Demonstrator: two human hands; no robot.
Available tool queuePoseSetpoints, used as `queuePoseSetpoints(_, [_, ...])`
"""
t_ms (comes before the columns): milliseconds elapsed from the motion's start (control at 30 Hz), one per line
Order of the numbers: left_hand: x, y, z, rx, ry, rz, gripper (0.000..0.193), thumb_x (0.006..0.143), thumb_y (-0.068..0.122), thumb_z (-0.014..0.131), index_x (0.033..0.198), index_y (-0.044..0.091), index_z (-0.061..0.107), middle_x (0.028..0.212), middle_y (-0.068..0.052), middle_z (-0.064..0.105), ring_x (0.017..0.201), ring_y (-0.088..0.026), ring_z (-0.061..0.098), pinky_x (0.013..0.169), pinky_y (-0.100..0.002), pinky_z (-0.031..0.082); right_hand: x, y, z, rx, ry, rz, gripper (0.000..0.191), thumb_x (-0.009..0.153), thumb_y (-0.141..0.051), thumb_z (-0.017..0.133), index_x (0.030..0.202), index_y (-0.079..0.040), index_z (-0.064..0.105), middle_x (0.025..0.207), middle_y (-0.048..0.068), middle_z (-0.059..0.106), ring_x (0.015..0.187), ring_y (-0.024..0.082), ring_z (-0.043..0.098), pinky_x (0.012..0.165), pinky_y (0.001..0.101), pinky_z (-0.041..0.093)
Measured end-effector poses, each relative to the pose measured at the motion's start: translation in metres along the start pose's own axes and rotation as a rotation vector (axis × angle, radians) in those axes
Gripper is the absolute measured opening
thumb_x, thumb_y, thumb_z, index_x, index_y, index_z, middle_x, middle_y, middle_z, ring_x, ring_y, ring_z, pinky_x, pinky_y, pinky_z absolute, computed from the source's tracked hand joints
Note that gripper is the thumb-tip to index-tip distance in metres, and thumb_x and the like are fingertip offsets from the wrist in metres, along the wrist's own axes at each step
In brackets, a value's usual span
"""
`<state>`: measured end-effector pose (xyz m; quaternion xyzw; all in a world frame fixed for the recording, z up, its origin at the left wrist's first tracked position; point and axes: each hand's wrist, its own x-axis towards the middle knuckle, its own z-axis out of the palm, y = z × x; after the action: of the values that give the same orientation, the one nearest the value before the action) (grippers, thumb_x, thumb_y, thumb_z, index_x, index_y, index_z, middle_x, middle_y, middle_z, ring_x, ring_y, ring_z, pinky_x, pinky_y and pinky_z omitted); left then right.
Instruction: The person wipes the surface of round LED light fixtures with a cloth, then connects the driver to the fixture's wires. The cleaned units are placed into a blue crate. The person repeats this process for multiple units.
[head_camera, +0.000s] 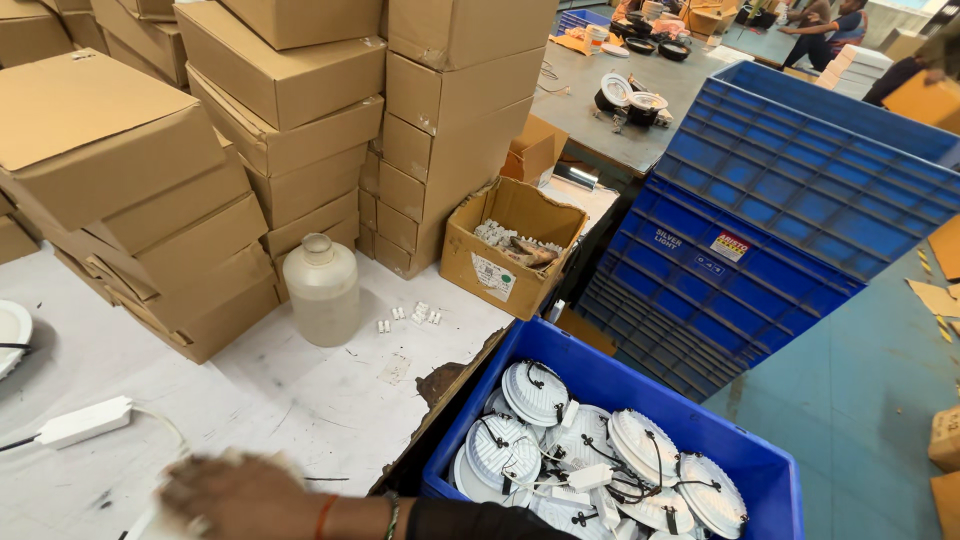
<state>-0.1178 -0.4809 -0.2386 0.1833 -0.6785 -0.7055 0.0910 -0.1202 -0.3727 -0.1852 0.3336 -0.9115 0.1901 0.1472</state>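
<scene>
Blurred at the bottom edge, one hand reaches leftward over the white tabletop, a sleeve and wrist bands behind it; which hand it is and whether its fingers are spread or closed, I cannot tell. Just left of it lies a white driver box with its cord. Plastic bottle stands further back, small white clips beside it. Blue crate of round white lamps sits right of the tabletop. Cardboard boxes stacked behind.
</scene>
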Motion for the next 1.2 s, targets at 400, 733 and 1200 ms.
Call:
queuePoseSetpoints(400, [-0.026,0.005,-0.059,0.000,0.081,0.000,0.056,0.109,0.039,0.033,0.118,-0.008,0.063,0.098,-0.017,0.070,0.094,-0.023,0.067,0.083,-0.039,0.053,0.007,-0.002,0.017,0.179,-0.162,0.095,0.057,0.102,-0.019,0.047,0.154,0.000,0.040,0.164,0.019,0.033,0.151,0.034,0.030,0.121,0.0518,0.025])
queuePoseSetpoints(733, [-0.039,0.027,-0.047,-0.137,0.114,-0.069,0.062,0.106,0.044,0.041,0.102,-0.010,0.071,0.082,-0.016,0.074,0.076,-0.022,0.069,0.071,-0.038,0.056,-0.058,-0.033,-0.034,0.285,-0.407,-0.056,0.076,0.077,0.007,0.045,0.151,-0.009,0.046,0.165,0.013,0.034,0.154,0.031,0.026,0.120,0.0574,0.016])
queuePoseSetpoints(1200, [-0.030,0.014,-0.054,-0.343,-0.024,-0.199,0.048,0.104,0.033,0.043,0.128,-0.004,0.064,0.111,-0.014,0.073,0.098,-0.020,0.069,0.084,-0.033,0.056,-0.024,-0.005,0.008,0.411,-0.193,-0.234,0.074,0.072,0.018,0.047,0.140,-0.008,0.062,0.153,0.014,0.050,0.146,0.034,0.042,0.121,0.0504,0.029])
